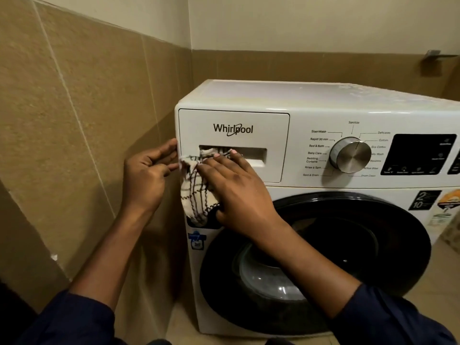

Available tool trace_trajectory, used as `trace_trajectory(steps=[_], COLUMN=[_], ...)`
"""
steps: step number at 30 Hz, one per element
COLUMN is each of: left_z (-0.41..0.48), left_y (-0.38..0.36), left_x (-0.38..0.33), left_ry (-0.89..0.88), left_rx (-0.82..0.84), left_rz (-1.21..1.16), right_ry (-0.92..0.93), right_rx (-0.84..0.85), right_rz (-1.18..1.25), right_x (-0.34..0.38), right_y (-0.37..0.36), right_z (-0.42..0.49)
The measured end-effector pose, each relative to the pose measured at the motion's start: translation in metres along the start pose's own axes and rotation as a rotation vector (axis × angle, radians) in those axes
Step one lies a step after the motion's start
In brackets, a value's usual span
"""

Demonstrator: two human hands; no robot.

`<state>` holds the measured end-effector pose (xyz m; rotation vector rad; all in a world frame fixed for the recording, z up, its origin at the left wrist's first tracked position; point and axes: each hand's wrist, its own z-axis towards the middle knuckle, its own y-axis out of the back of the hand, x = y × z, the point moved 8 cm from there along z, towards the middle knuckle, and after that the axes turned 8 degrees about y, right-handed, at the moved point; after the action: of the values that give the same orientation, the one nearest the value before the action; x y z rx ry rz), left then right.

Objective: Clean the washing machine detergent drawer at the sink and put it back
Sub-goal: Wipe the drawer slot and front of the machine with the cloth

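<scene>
I see the white drawer point(249, 115) shut in the washing machine point(298, 95), logo on front. Right grip point(236, 185) spread, pressing checked cloth point(196, 192) into its handle recess; left grip point(146, 170) loosely spread at machine's edge.

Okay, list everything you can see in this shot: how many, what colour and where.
white front-loading washing machine: one, white, in the tiled corner.
white plastic detergent drawer: one, white, machine's upper left, pushed in.
cream checked cloth with dark lines: one, cream, pressed on the drawer front.
round silver metal dial: one, silver, right of the drawer.
black display panel: one, black, right of the dial.
round black glass door: one, black, below the dial.
tan wall tiles: several, tan, left and behind.
grey metal wall bracket: one, grey, upper right.
left-hand grip: one, at the machine's left edge beside the cloth.
right-hand grip: one, flat on the cloth, fingertips at the drawer's recess.
</scene>
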<state>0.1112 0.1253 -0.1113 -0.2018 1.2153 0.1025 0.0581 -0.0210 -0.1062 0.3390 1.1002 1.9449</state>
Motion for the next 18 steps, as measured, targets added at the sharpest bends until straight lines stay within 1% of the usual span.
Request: trace_trajectory(steps=[2, 4, 5, 7, 8, 10, 11, 12, 13, 14, 15, 16, 18], left_z=[0.0, -0.001, -0.004, -0.006, -0.006, -0.009, -0.007, -0.007, -0.008, -0.011, -0.013, -0.013, -0.013], left_y=[0.001, 0.001, 0.002, 0.003, 0.003, 0.002, 0.003, 0.002, 0.001, 0.0, -0.001, -0.003, -0.002], left_x=[0.0, 0.003, 0.006, 0.008, 0.008, 0.008, 0.006, 0.005, 0.002, -0.002, -0.004, -0.007, -0.011], left_ry=[-0.005, 0.012, 0.023, 0.042, 0.065, 0.113, 0.153, 0.19, 0.231, 0.262, 0.293, 0.34, 0.437], left_rx=[-0.002, -0.005, -0.013, -0.027, -0.031, -0.034, -0.034, -0.037, -0.035, -0.032, -0.028, -0.018, -0.02], left_rz=[-0.006, -0.007, -0.002, 0.022, 0.045, 0.081, 0.093, 0.109, 0.128, 0.156, 0.183, 0.212, 0.277], right_ry=[-0.025, -0.132, -0.222, -0.412, -0.488, -0.654, -0.769, -0.898, -1.04, -1.148, -1.212, -1.289, -1.477], right_rx=[-0.028, -0.13, -0.191, -0.314, -0.366, -0.499, -0.557, -0.595, -0.592, -0.545, -0.491, -0.434, -0.367], right_rz=[-0.022, 0.06, 0.192, 0.557, 0.692, 0.862, 1.011, 1.214, 1.443, 1.657, 1.816, 1.927, 2.04], right_x=[-0.01, -0.025, -0.032, -0.046, -0.049, -0.061, -0.069, -0.073, -0.072, -0.063, -0.054, -0.045, -0.032], right_y=[0.004, 0.015, 0.022, 0.035, 0.039, 0.046, 0.045, 0.039, 0.031, 0.023, 0.017, 0.016, 0.015], right_z=[-0.007, -0.015, -0.021, -0.025, -0.024, -0.031, -0.033, -0.037, -0.04, -0.042, -0.044, -0.048, -0.06])
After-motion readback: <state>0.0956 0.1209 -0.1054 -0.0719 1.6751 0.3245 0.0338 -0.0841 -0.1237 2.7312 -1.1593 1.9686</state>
